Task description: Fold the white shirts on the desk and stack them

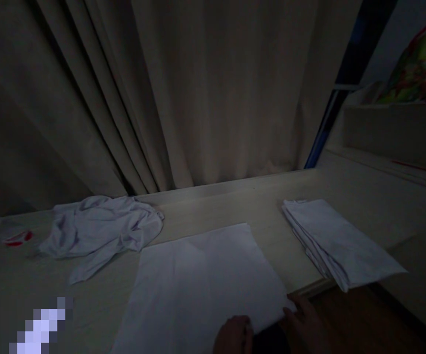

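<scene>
A white cloth (205,280) lies spread flat on the pale tabletop, its near edge reaching the table's front. At that edge my left hand (233,335) is closed with curled fingers on the cloth; part of the hand is cut off by the frame. My right hand (304,319) pinches the cloth's near right corner between thumb and fingers. To the left sits a crumpled white cloth (102,226) with one end trailing forward. On the right, a folded stack of white cloth (338,241) has its near end jutting past the table edge.
A tan curtain (227,98) hangs behind the table (213,196). A shelf unit (393,128) stands at the right, with a colourful red and green bag (422,64) on top. A red-marked item (19,239) lies at far left. A pixelated bright patch covers the lower left. The room is dim.
</scene>
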A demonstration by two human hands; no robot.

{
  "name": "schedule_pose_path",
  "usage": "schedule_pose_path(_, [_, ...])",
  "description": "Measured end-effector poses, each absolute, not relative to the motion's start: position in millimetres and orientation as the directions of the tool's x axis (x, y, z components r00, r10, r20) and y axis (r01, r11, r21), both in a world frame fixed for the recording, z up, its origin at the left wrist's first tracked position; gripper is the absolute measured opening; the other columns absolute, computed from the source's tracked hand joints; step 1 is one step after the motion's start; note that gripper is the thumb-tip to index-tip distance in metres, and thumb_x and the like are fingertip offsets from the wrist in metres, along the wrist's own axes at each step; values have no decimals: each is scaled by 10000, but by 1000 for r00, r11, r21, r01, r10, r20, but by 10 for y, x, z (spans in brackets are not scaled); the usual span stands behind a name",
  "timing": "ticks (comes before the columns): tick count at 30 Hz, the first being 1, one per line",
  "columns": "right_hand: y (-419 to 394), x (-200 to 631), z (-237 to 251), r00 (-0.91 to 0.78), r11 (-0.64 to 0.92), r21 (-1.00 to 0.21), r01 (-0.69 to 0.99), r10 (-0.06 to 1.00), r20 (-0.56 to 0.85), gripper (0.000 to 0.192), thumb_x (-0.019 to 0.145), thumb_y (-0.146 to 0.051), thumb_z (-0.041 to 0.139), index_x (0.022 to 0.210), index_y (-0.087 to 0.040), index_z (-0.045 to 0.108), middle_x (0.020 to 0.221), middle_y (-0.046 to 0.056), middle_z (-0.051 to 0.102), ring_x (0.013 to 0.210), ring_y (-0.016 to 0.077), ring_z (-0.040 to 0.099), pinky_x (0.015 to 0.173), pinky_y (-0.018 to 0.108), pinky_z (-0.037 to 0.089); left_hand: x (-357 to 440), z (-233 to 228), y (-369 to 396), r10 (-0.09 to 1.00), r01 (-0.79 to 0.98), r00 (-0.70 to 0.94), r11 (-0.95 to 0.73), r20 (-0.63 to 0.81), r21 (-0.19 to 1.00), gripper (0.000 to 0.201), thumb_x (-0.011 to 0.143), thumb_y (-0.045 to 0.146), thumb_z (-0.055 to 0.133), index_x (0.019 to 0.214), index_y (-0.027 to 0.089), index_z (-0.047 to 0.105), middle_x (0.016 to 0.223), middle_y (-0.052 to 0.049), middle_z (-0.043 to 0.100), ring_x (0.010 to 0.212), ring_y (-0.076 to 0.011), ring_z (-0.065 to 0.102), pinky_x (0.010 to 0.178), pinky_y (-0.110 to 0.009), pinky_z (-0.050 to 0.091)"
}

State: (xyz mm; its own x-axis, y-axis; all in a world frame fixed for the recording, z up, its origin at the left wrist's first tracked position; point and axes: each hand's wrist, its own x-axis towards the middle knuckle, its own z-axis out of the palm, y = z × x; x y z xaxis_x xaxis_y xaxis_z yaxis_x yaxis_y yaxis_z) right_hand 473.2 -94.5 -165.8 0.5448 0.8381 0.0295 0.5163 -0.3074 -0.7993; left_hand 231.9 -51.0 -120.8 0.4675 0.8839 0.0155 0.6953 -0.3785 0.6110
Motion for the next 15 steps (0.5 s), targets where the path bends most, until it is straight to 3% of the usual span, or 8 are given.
schedule_pose_path(3, [-932,4750,-1599,529,-253,-873,416,848,7,434,697,-472,565,1024,-186,588,1087,117,655,1032,275,598,929,422,473,2965,-1012,-383,664,609,745,-642,-59,465,297,865,268,358,1061,275,581,937,-74,706,873,-241,648,760,-389,529])
schedule_pose_path(5, [-938,4778,-1544,530,-240,-934,263,845,-68,441,709,-454,558,1053,-179,545,1061,118,667,990,257,621,891,401,497,3238,-888,-279,554,538,828,-740,-87,404,275,856,254,391,1061,258,574,926,-83,707,837,-247,661,708,-383,533])
schedule_pose_path(10, [-949,4907,-1521,474,-180,-983,36,869,-142,396,637,-416,632,963,-198,574,943,91,700,901,260,648,835,412,513,3486,-837,-92,458,481,876,-809,-152,337,229,812,181,437,952,162,617,902,-140,710,823,-284,677,699,-426,540])
schedule_pose_path(15, [-922,4977,-1577,357,-261,-965,-9,901,-247,407,586,-485,675,878,-202,655,955,104,709,953,294,632,905,440,470,3544,-831,-30,403,449,893,-838,-202,311,212,793,180,459,919,133,624,886,-147,718,786,-290,690,661,-421,556])
